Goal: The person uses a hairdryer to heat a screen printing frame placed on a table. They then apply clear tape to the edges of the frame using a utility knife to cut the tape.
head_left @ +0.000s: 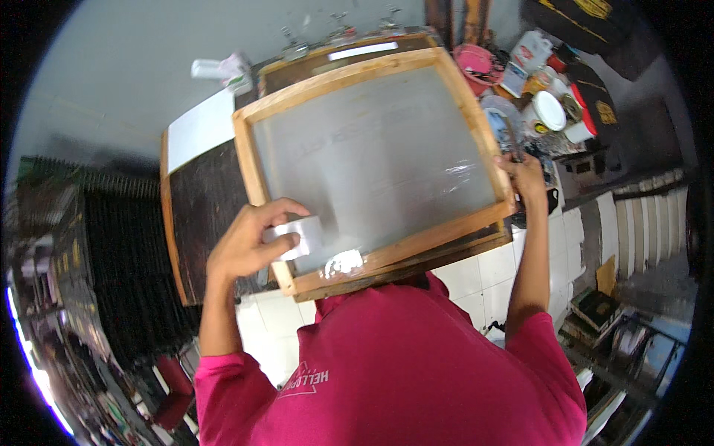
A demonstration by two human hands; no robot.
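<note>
**White block at the frame's near left corner**

Wooden frame (401, 250) lay over the desk (204, 223), its near rail along the desk's near edge; pale mesh (372, 163) stretched within. Long axis ran side to side, right end angled slightly farther off. Left hand (249, 234) was narrow, a small white block (306, 241) pinched between thumb and fingers, over the inner side of the left rail near that corner; contact with the mesh could not be told. Most of the mesh lay rightward and beyond the block. Left hand clearly the nearer to it; right hand (528, 181) curled at the opposite rail, grip uncertain.
</note>
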